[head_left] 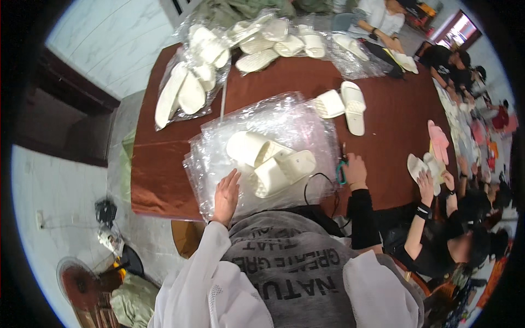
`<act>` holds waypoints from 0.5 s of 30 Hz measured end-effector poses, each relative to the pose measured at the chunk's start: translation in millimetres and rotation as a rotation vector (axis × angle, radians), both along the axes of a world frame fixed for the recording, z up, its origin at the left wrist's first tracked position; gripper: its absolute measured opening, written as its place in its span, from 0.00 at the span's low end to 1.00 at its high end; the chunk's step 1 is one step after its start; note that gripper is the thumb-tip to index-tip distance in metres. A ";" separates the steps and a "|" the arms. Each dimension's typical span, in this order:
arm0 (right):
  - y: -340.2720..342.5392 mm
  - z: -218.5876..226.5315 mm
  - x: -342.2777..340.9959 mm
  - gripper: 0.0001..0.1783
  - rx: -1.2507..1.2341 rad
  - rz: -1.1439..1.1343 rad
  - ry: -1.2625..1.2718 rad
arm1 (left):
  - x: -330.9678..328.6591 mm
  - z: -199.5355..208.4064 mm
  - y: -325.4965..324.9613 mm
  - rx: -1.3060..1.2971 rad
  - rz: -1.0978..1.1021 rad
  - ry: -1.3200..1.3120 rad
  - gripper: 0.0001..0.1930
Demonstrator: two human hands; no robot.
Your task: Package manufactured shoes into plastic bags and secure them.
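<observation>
A pair of cream slippers, one (pixel 249 148) partly under the other (pixel 298 164), lies on a stack of clear plastic bags (pixel 219 136) in front of me. My left hand (pixel 226 197) is open, its fingers stretched over the near left part of the bags, beside the slippers. To the right of the stack, my right hand (pixel 356 170) is closed around scissors (pixel 342 173) with teal handles, the blades pointing away from me. A dark cord (pixel 307 191) curves over the near edge of the bags.
The table has a brown cloth (pixel 158 180). Bagged slippers (pixel 191 93) lie far left, more (pixel 257 60) along the back. Another cream pair (pixel 353 106) lies beyond my right hand. At right, a co-worker's hands (pixel 425 186) touch cream slippers near pink ones (pixel 437 141). A fan (pixel 79 284) stands lower left.
</observation>
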State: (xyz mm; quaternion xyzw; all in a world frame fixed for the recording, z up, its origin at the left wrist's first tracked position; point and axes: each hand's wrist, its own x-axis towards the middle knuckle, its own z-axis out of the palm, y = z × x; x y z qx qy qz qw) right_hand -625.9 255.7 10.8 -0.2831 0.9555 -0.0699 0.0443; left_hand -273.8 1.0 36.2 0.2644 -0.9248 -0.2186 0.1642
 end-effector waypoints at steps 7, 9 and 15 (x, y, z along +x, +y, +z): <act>13.8 -14.3 25.7 0.32 -0.100 -0.074 0.023 | -11.0 -34.8 -6.0 0.023 -0.113 0.101 0.24; 18.5 -5.7 29.3 0.31 -0.119 -0.133 -0.007 | -14.4 -30.1 -3.3 -0.002 -0.087 0.096 0.24; 48.8 -22.4 -5.1 0.32 -0.299 -0.117 -0.214 | -17.0 -19.8 -3.4 -0.047 -0.079 0.095 0.11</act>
